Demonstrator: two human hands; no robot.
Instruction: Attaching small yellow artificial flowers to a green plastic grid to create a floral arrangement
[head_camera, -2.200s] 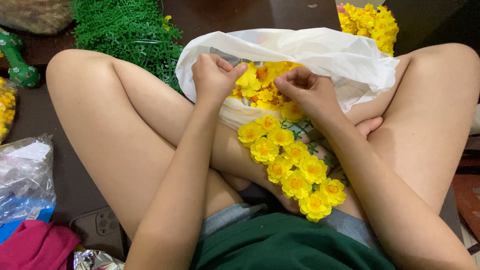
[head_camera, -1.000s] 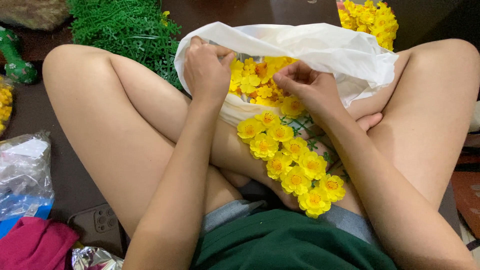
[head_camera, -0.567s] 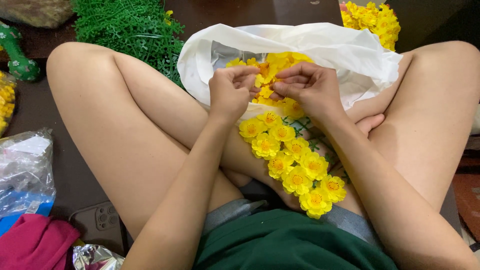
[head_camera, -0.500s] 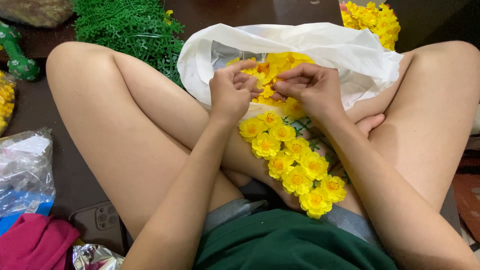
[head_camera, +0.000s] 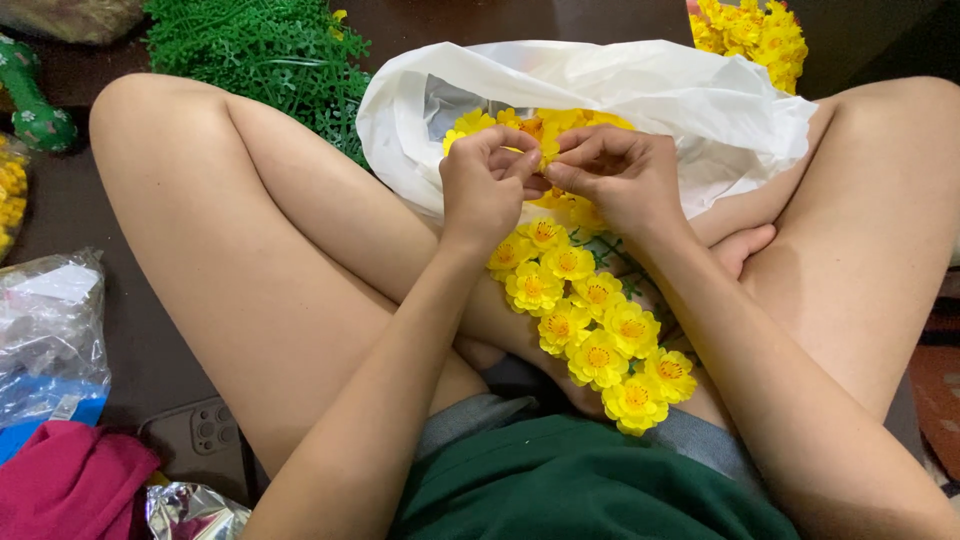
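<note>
1. Centre frame, the left hand (head_camera: 487, 185) and right hand (head_camera: 612, 178) pinch a yellow flower (head_camera: 535, 150) above the white bag (head_camera: 700, 100).
2. Best seated squarely, tight against the flower strand (head_camera: 590, 335) below.

The person sits cross-legged, bare knees spread wide to either side. Both forearms reach forward between the thighs and meet in the middle. The left hand (head_camera: 487, 185) is curled with thumb and forefinger pinched together; the right hand (head_camera: 612, 178) faces it, its fingertips (head_camera: 560, 172) pressed in a tight grip and touching the left hand's fingers, wrists slightly bent
</note>
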